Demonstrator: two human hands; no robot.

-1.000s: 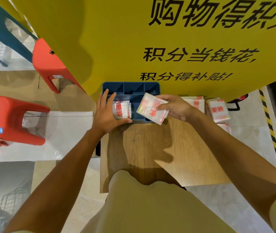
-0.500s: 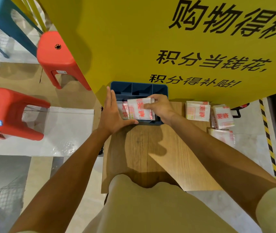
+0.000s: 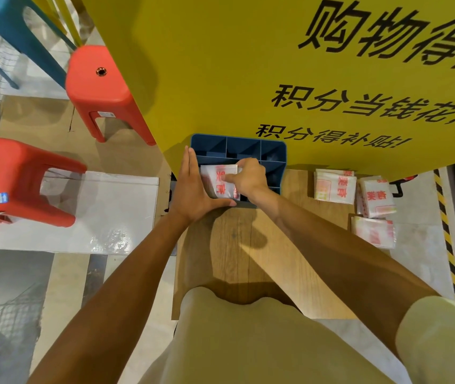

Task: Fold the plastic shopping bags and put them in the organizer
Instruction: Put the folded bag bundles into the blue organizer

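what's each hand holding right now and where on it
The right hand pinches the folded bag at its right edge, inside the organizer. The left hand holds nothing, resting flat against the organizer's left side.

A small wooden table carries a blue divided organizer at its far edge and folded plastic bags to the right.

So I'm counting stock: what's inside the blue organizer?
The blue organizer holds folded bags in its near-left compartment, under the right hand. The three far compartments look empty; the hands hide the bag count.
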